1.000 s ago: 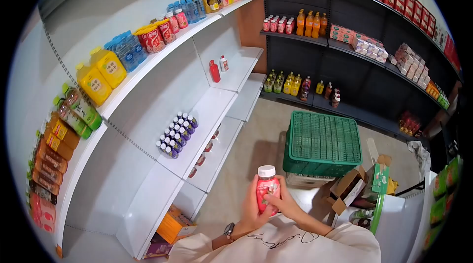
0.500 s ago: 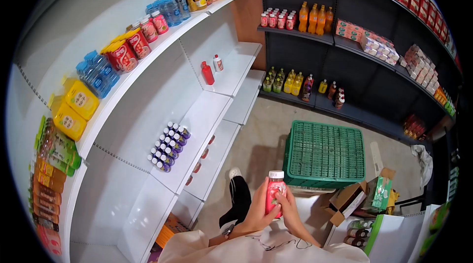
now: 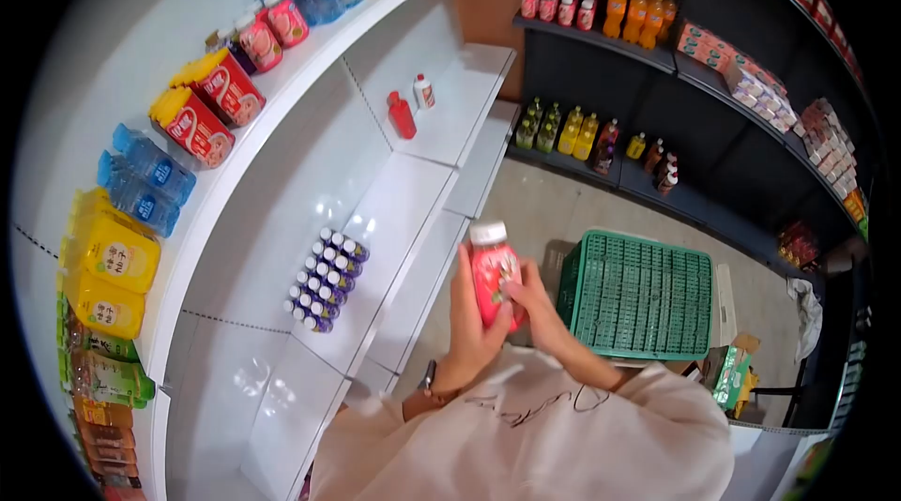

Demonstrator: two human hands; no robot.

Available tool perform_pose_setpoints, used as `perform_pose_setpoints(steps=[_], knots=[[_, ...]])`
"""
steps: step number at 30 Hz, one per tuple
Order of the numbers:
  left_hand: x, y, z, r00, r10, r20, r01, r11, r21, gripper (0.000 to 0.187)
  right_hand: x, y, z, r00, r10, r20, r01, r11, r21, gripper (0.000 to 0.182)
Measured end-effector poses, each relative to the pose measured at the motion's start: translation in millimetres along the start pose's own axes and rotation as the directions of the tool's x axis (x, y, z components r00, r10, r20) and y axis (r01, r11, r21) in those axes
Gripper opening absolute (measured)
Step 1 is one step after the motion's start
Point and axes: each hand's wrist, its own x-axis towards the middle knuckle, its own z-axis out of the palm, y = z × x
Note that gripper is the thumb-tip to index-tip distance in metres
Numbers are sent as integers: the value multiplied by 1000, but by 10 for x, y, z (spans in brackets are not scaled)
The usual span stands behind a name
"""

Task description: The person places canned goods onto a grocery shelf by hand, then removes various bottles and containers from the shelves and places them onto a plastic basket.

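A pink drink bottle (image 3: 492, 268) with a white cap is held in front of my chest, its cap end tilted slightly to the left. My left hand (image 3: 466, 318) wraps the bottle's left side, with the thumb across its lower front. From the other side my right hand (image 3: 537, 306) grips it, thumb pressed on the label. Part of the bottle's lower end is hidden by the thumbs. To the left, a block of purple bottles with white caps (image 3: 326, 278) stands on the white shelf (image 3: 399, 187).
A green plastic crate (image 3: 638, 295) sits upside down or lidded on the floor to the right. A red bottle (image 3: 402, 115) and a white bottle (image 3: 424, 91) stand further along the shelf. Dark shelves (image 3: 601, 65) with drinks line the back. An opened green box (image 3: 737, 374) lies beside the crate.
Both hands have raised the pink bottle and brought it left, towards the white shelf. The camera view has shifted, and the bottle now leans slightly left.
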Motion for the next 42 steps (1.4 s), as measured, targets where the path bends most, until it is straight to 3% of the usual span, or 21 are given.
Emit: perform_pose_setpoints(steps=[2,6,9,10,14,17,23,27,33,34,40,42], knots=[[252,-236,-88,993,70,-98,-73,997,-25,82,340,-153,46,986,-62,155,78,992,-103,38],[622,-502,-190,986,29,-162,-48,992,-118,82,840,-321,104,981,16,195,-2,998,-70,38],[968,-546,-416,974,119,-191,-97,988,119,81,1254,-373,216,963,-65,262,80,996,-45,40],[1063,-502,-475,967,131,-220,-95,981,167,76,1388,-372,248,950,-89,298,98,995,-13,48],[1415,-408,-644,882,185,-434,-51,951,304,67,1999,-535,504,883,-209,419,222,975,19,66],[1735,-268,-845,847,290,-445,-42,871,489,66,2523,-822,805,830,-246,501,231,968,93,67],[2635,-60,-1284,782,406,-473,82,685,723,67,3671,-1317,1585,501,-553,666,660,742,120,73],[3141,-213,-1526,752,392,-530,202,628,751,68,4238,-1447,1965,489,-455,744,592,800,99,74],[3540,-567,-1717,708,389,-590,292,599,745,63,4771,-1396,2168,453,-403,796,739,669,-82,69],[3579,-616,-1741,687,421,-592,307,571,762,62,4767,-1447,2175,481,-312,820,668,736,-112,68],[3685,-665,-1738,635,437,-637,389,532,752,58,4884,-1422,2204,437,-347,830,697,714,-68,69],[3685,-679,-1715,619,439,-651,398,540,742,57,4879,-1455,2183,461,-275,843,610,789,-76,69]])
